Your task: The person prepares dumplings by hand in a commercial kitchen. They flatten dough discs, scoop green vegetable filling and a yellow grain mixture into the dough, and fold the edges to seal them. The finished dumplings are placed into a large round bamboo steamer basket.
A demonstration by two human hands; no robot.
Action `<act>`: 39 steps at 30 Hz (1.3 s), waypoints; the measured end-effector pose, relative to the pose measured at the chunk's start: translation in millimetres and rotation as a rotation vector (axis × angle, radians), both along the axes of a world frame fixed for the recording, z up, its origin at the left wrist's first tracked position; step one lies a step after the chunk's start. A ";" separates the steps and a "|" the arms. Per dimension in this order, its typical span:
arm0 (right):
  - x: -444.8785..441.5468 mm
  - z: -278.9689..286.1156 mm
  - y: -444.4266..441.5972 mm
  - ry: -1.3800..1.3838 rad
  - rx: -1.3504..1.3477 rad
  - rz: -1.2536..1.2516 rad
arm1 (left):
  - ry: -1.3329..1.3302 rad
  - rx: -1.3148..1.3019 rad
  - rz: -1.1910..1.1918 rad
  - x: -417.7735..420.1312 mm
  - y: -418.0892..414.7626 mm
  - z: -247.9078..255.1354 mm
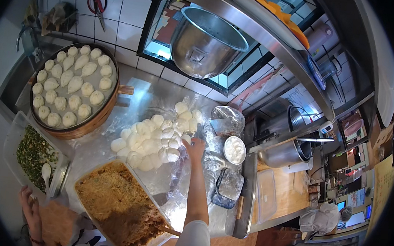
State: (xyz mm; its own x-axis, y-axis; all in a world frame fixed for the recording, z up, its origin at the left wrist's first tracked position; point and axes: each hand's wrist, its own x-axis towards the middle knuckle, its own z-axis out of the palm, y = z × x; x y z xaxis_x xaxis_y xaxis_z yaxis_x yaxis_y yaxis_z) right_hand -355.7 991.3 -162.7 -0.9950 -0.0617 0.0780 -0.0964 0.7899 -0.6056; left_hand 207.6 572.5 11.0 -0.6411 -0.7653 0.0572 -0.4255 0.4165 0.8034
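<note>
My right hand (195,149) reaches over the floured steel worktop (134,80) and pinches the edge of a flat white dough round (186,138). That round lies at the right side of a pile of overlapping dough rounds (144,136). My left hand (31,207) holds nothing, its fingers apart, beside the lower end of a clear plastic tub (12,136). Chopped green filling (35,153) and a white spoon (46,173) are inside that tub. Nearer my body is a big tub of brown minced filling (118,200), with a wooden handle (169,230) sticking out.
A round bamboo steamer (96,123) carries many pleated buns. At the right stand a bowl of white flour (234,150), a digital-type scale (228,188) and a clear container (227,120). A steel mixing bowl (206,44) sits by the window. A co-worker in white (319,217) is farther right.
</note>
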 end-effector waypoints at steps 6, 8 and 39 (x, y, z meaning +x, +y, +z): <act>-3.9 -3.2 13.4 0.160 -0.050 0.416 | -0.036 0.033 -0.086 -19.8 -1.0 -2.1; 13.3 9.0 -0.3 0.174 0.050 0.356 | -0.047 0.035 -0.071 -21.4 3.4 3.0; 173.3 27.4 101.4 0.106 0.167 0.204 | -0.052 0.040 -0.143 -41.3 14.6 -1.7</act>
State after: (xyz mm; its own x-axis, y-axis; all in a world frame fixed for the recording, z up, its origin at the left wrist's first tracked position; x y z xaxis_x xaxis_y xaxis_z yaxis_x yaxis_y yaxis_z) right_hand -182.4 1092.6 -135.2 -0.9475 -0.2807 0.1532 -0.3197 0.8357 -0.4465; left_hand 166.3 587.1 9.3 -0.7451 -0.6669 -0.0076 -0.4054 0.4438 0.7992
